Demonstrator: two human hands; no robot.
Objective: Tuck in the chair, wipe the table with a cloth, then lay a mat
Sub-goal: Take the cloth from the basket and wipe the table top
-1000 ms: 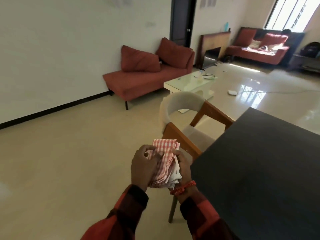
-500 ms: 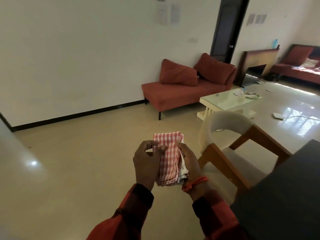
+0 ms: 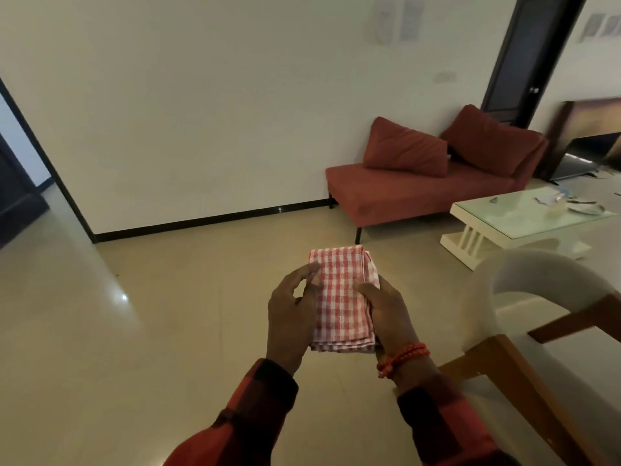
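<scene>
Red-and-white checked cloth (image 3: pixel 341 299), red-and-black plaid sleeves (image 3: pixel 258 412), red beaded bracelet (image 3: pixel 401 359), rust-red sofa (image 3: pixel 433 176), white wall (image 3: pixel 201 112), beige floor (image 3: pixel 134 348)

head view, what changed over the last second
The camera swung left: the dark table has left the view and the chair slid to the right edge. The checked cloth went from bunched to a flat folded stack. Unchanged: the left hand and right hand keep their grip on it.
</scene>
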